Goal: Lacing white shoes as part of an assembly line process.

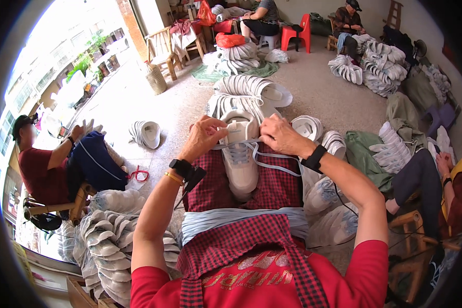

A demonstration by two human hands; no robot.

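A pale off-white sneaker upper [241,179] lies on my lap over the checked apron [210,177], toe toward me. A light blue-grey shoelace [277,165] is threaded through its lower eyelets, and a loose length loops off to the right. My left hand [205,136] is closed at the left side of the shoe's opening, thumb and fingers pinching the lace. On the right edge, my right hand [281,134] also pinches the lace, its fingers curled. A bundle of blue-grey shoelaces [241,222] lies across my waist.
Nested shoe uppers [251,90] stand just beyond my knees. More piles [113,251] sit at my left, and bagged uppers [333,226] at my right. Seated people [43,164] work on both sides and at the back. A red chair [297,35] stands farther off.
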